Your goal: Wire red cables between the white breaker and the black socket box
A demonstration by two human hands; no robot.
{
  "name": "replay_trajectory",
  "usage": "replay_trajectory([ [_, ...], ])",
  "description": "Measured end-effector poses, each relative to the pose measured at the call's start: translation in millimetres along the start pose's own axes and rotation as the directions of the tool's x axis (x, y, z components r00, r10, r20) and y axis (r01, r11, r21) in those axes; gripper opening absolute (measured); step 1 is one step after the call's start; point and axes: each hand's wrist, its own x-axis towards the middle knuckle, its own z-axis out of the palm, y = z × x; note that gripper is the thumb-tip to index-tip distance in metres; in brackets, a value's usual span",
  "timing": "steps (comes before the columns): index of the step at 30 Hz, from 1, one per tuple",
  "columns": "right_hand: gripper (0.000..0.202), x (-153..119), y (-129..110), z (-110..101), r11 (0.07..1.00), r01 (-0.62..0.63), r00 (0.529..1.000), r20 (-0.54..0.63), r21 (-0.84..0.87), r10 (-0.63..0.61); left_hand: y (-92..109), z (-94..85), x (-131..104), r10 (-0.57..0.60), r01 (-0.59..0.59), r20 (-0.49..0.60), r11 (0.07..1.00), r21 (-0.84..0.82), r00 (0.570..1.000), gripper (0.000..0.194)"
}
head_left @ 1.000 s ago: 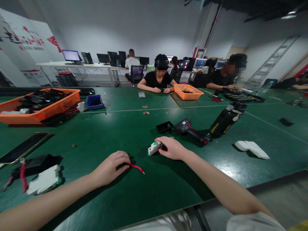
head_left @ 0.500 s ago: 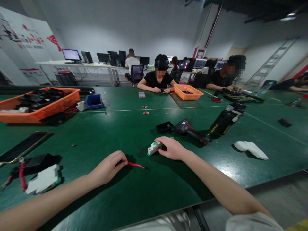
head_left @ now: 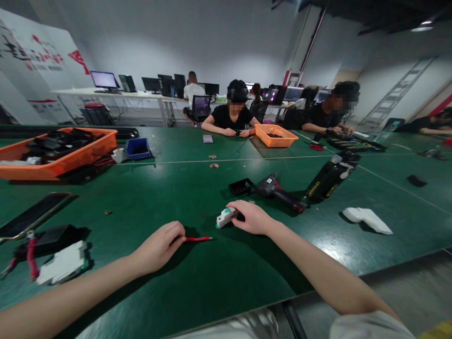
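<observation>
Far behind, a pale gray wall [head_left: 169, 42]; left, a white desk [head_left: 141, 95]; right, a leaning ladder [head_left: 398, 89]; upper right, a ceiling light [head_left: 422, 28].

Objects I count across one flat green tabletop [head_left: 176, 188]: two orange perforated plastic baskets [head_left: 276, 141], two white plastic blocks with green details [head_left: 224, 218], one open blue plastic bin [head_left: 142, 156], one pistol-shaped black drill [head_left: 270, 188], one bent white piece [head_left: 367, 220].
</observation>
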Motion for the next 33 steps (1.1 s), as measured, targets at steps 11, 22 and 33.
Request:
replay_trajectory([
  [11, 0.03, 0.1, 0.0, 9.8, 0.975, -0.062, 0.996, 0.077, 0.212, 0.047, -7.8, 5.6, -2.5, -0.061, 0.057, -0.095, 0.997, -0.042, 0.994, 0.017],
  [22, 0.037, 0.7, 5.1, 22.0, 0.805, -0.159, 0.987, 0.066, 0.572, 0.149, -4.0, 0.5, -1.0, -0.003, 0.003, -0.028, 1.0, 0.014, 1.0, 0.024],
  [33, 0.034, -1.2, -0.2, 17.4, 0.866, -0.128, 0.992, 0.056, 0.483, 0.116, -2.6, 1.6, 3.4, -0.102, 0.102, -0.006, 0.993, 0.06, 0.995, 0.027],
])
